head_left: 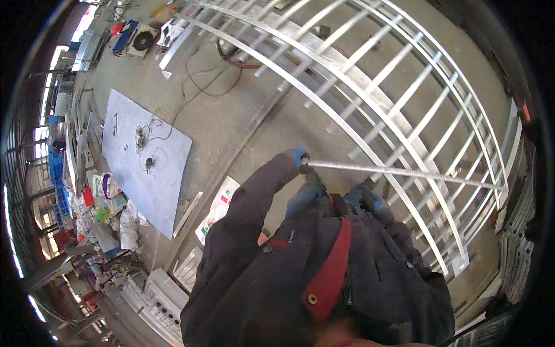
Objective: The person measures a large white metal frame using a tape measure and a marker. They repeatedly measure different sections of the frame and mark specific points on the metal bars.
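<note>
My left hand (299, 157), in a blue glove, is closed at the near end of a long, pale tape measure (404, 172). The tape stretches straight to the right, across a white metal railing panel (370, 153) with long rails and many crossbars. Its far end reaches the panel's outer rail. The tape's case does not show clearly. My right hand (378, 205), also gloved in blue, is low and close to my body, beside the panel's nearest rail. Its fingers are mostly hidden and dark, so what they do is unclear.
On the left a light blue board (144, 156) lies on the floor with cables and small tools on it. Bags (110, 199) are piled beyond it. A loose cable (214, 87) curls near the panel, and a long metal bar (248, 130) lies on the floor.
</note>
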